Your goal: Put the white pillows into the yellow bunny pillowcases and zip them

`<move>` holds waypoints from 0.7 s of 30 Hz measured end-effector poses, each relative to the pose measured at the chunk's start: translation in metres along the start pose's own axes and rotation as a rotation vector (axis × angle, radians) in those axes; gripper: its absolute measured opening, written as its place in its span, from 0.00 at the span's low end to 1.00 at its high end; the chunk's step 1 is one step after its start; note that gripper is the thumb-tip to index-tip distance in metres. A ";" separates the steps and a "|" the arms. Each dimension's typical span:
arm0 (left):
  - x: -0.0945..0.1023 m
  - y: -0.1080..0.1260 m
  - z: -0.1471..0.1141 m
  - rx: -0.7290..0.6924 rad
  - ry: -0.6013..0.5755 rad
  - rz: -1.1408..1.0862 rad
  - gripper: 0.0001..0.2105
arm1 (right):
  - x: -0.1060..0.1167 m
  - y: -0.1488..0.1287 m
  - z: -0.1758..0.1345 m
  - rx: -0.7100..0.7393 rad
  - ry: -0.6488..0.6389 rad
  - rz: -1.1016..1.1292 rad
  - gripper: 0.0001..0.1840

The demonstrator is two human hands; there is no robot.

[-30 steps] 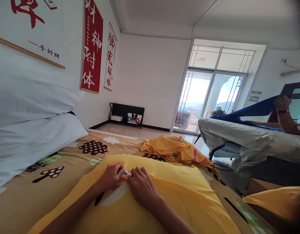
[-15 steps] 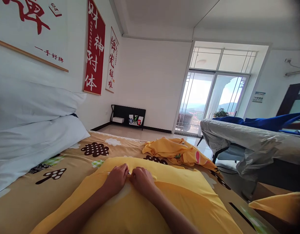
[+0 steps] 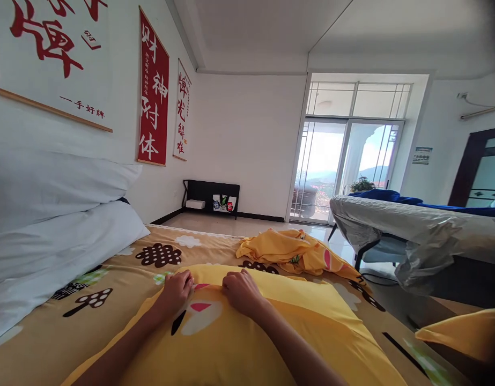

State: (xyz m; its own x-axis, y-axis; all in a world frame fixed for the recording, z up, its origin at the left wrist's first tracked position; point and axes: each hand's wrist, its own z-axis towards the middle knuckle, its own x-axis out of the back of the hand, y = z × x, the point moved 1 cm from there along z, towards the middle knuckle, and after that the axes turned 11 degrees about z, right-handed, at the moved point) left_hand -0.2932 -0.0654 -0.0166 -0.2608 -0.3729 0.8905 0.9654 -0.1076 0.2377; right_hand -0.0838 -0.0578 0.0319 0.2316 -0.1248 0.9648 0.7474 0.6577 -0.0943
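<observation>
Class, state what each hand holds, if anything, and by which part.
The left hand and right hand both appear to grip the yellow pillowcase by its overlapping edge.

Head view, forward and down, close over the yellow cloth [image 3: 231, 343].

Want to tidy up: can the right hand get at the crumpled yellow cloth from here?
Probably yes: the crumpled yellow cloth lies just beyond the yellow pillow, with nothing tall between, though the right hand would have to leave that pillow first.
</observation>
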 end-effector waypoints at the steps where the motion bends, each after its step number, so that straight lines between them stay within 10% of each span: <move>1: 0.001 -0.009 0.000 0.017 -0.012 0.016 0.14 | 0.001 0.000 0.000 0.001 -0.006 -0.004 0.10; 15: -0.008 -0.079 -0.004 0.086 -0.025 0.027 0.15 | -0.003 -0.003 -0.009 0.032 -0.013 -0.052 0.12; 21: -0.005 -0.088 -0.013 0.090 0.127 -0.206 0.17 | -0.005 0.073 -0.092 0.081 0.248 -0.136 0.20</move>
State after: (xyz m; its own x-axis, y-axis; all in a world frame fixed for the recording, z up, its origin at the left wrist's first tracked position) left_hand -0.3766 -0.0662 -0.0464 -0.4452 -0.4648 0.7653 0.8871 -0.1128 0.4475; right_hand 0.0268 -0.0781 -0.0026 0.2851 -0.3870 0.8769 0.7324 0.6782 0.0612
